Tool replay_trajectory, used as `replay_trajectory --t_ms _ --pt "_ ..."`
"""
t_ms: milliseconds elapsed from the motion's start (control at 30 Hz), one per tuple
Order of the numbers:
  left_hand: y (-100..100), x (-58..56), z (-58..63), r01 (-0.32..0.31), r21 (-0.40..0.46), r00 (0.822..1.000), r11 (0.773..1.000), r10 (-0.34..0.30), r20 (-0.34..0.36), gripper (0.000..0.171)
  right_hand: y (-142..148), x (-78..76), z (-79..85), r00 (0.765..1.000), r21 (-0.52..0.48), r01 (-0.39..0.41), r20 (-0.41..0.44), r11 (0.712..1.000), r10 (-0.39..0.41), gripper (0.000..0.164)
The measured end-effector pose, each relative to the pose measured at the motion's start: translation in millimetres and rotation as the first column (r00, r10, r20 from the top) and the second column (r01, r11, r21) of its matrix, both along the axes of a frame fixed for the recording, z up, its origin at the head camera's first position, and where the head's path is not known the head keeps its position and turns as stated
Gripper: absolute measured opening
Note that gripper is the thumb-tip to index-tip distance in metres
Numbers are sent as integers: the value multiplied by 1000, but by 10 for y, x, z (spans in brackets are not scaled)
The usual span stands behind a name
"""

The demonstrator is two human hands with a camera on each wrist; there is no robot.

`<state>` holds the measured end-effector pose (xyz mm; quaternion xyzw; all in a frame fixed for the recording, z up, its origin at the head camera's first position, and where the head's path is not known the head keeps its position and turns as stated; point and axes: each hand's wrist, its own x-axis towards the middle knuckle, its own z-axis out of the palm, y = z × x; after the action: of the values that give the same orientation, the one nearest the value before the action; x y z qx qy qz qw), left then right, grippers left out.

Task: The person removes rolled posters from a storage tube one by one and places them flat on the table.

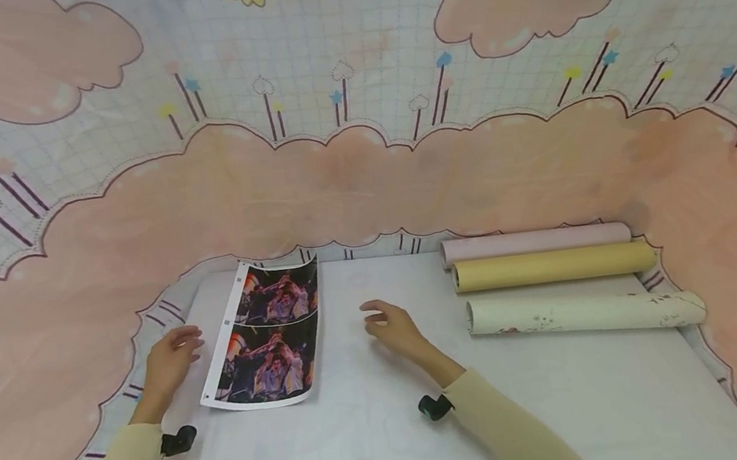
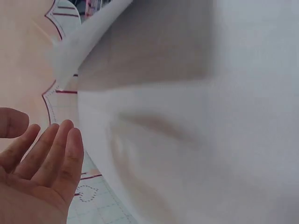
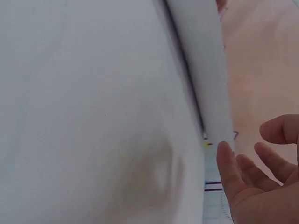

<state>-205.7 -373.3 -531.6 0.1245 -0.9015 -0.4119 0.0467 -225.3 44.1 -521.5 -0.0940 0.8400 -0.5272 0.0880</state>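
Observation:
On the white tabletop [image 1: 393, 426], left of middle, is a glossy sheet [image 1: 272, 376] printed with two copies of the same dark, colourful photo. Its edges curl up from the table. My left hand [image 1: 167, 366] hovers just left of the sheet, fingers loosely bent and holding nothing. In the left wrist view that hand [image 2: 44, 172] shows its palm, with the sheet's raised edge [image 2: 100, 35] above it. To the right of the sheet, my right hand [image 1: 395, 330] is also in the air, apart from it. The right wrist view shows its relaxed fingers [image 3: 229, 165] with nothing between them.
At the right of the table lie three rolls: a pale pink roll [image 1: 536, 242], a yellow roll [image 1: 552, 266] and a cream roll with a floral pattern [image 1: 586, 314]. A patterned cloth [image 1: 363, 184] with pink clouds hangs behind and around the table.

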Motion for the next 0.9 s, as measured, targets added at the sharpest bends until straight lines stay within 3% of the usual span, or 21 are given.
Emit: replay_trajectory --t_ms 67,167,400,533,633,767,900 --pt "71 44 17 -9 10 1000 1000 9 -5 45 88 78 35 1000 2 0 -18 1000 0 34" --pt "300 219 260 -5 37 1000 999 5 2 43 195 197 79 1000 -6 -3 -29 1000 3 34" --pt "511 400 348 13 1 985 1000 -12 -172 36 401 373 141 998 -38 -19 -54 999 17 35" --pt "692 466 465 34 -30 966 999 -41 -256 28 515 436 160 998 -59 -19 -65 998 15 36" --pt "836 515 532 89 -68 949 994 -106 -298 25 616 487 179 998 -69 -4 -65 998 0 36" --pt "1025 567 588 171 -61 913 983 -182 -364 24 736 553 235 998 -75 41 -49 996 -45 36" --pt "1183 591 631 215 -43 883 976 -213 -418 23 849 598 283 997 -87 62 -45 994 -66 36"
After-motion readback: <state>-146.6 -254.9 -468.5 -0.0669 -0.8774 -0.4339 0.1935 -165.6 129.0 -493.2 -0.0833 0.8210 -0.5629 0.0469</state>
